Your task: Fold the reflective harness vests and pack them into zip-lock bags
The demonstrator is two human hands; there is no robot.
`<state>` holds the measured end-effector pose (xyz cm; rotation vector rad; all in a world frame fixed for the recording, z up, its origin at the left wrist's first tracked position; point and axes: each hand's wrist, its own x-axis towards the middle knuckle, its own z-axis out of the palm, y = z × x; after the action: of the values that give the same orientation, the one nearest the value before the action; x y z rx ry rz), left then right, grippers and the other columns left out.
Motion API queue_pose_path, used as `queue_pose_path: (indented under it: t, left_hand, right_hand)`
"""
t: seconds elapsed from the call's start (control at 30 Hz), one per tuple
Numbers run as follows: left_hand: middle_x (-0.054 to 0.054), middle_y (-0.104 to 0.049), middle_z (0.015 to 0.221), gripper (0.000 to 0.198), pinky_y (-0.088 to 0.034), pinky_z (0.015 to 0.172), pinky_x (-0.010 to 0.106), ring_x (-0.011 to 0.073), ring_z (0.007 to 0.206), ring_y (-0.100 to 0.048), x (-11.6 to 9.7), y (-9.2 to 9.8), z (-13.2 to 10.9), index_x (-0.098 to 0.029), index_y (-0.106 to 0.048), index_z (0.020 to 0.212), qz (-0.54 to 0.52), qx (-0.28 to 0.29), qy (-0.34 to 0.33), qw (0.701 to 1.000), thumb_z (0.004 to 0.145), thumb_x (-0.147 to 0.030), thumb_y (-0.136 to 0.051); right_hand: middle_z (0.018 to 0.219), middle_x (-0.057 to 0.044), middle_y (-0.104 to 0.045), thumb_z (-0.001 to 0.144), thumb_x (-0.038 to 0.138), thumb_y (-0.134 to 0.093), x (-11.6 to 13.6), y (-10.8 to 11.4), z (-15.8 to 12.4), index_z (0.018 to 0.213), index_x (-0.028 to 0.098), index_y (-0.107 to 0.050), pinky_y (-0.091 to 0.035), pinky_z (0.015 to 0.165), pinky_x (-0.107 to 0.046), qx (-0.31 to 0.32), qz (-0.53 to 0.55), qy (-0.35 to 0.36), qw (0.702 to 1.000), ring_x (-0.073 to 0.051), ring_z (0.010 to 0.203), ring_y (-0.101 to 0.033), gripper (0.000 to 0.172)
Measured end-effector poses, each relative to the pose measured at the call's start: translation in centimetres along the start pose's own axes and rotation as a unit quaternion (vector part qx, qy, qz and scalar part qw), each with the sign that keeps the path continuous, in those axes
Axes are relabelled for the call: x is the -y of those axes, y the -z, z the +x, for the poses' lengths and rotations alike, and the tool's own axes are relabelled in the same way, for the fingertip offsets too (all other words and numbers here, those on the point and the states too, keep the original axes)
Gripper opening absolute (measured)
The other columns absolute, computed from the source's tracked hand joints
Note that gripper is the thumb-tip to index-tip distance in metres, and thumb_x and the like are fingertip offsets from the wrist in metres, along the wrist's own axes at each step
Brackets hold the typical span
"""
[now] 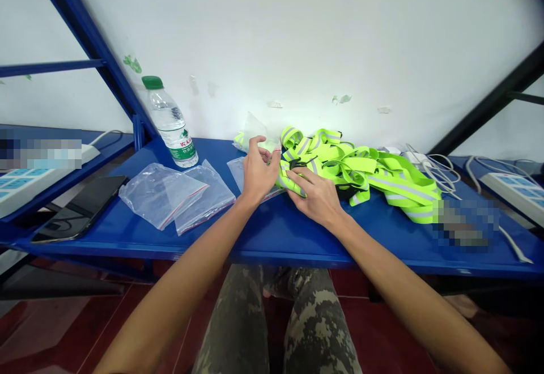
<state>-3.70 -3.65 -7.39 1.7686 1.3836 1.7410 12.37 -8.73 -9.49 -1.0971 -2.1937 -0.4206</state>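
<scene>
In the head view, the left hand [259,171] is half open, its fingers just beside a clear plastic bag [250,133]. The right hand [317,195] rests flat, not clenched, on the neon reflective straps [357,170], which lie in a heap on the blue metal shelf [280,232].

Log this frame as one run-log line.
left hand: over clear plastic bag | right hand: on neon reflective straps | nearby: blue metal shelf, water bottle
</scene>
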Motion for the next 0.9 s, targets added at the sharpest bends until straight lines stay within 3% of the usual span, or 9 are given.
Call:
queue_pose_path:
  t: [0.17, 0.37, 0.5, 0.7, 0.9]
  left_hand:
    - [-0.003, -0.057, 0.072, 0.030, -0.047, 0.071, 0.027, 0.0145, 0.072, -0.059, -0.3, -0.1, -0.3, -0.021, -0.053, 0.108, 0.011, -0.011, 0.000, 1.000, 0.083, -0.031, -0.067]
    - [0.003, -0.068, 0.089, 0.025, -0.055, 0.068, 0.022, 0.0142, 0.083, -0.066, -1.0, -0.2, -1.1, -0.020, -0.058, 0.111, -0.033, 0.043, -0.037, 0.998, 0.087, -0.024, -0.063]
    - [0.003, -0.071, 0.093, 0.019, -0.058, 0.074, 0.022, 0.0134, 0.087, -0.069, -0.8, -0.5, -1.4, -0.020, -0.062, 0.107, -0.017, 0.052, -0.094, 0.994, 0.089, -0.015, -0.059]
    - [0.004, -0.071, 0.095, 0.017, -0.059, 0.081, 0.027, 0.0138, 0.087, -0.069, -0.3, -0.5, -1.7, -0.019, -0.060, 0.109, 0.040, 0.020, -0.184, 0.982, 0.092, -0.018, -0.058]
    - [0.007, -0.071, 0.099, 0.016, -0.056, 0.087, 0.031, 0.0164, 0.091, -0.069, -0.5, -0.5, -1.9, -0.016, -0.059, 0.110, 0.076, 0.046, -0.276, 0.957, 0.095, -0.017, -0.054]
  right_hand:
    - [0.122, -0.008, -0.069, 0.089, 0.022, -0.056, 0.4, 0.2, 0.2, 0.125, 0.021, -0.065, -0.054, 0.072, -0.032, 0.020, -0.018, 0.009, 1.000, -0.023, 0.095, -0.069, 0.037]
    - [0.120, -0.010, -0.068, 0.089, 0.027, -0.060, -0.5, -0.1, 0.2, 0.124, 0.019, -0.066, -0.056, 0.082, -0.035, -0.054, 0.042, -0.104, 0.992, -0.026, 0.101, -0.068, 0.037]
    - [0.117, -0.011, -0.069, 0.088, 0.029, -0.060, -0.6, -0.2, 0.2, 0.123, 0.019, -0.066, -0.056, 0.084, -0.037, -0.081, 0.046, -0.136, 0.986, -0.027, 0.102, -0.068, 0.036]
    - [0.121, -0.010, -0.068, 0.089, 0.026, -0.059, -0.3, -0.2, 0.0, 0.126, 0.021, -0.065, -0.056, 0.078, -0.036, -0.062, 0.021, -0.076, 0.995, -0.026, 0.099, -0.069, 0.037]
    - [0.111, -0.009, -0.071, 0.084, 0.028, -0.067, -1.2, -0.4, 0.4, 0.118, 0.021, -0.069, -0.056, 0.088, -0.039, -0.149, 0.124, -0.138, 0.971, -0.026, 0.100, -0.069, 0.035]
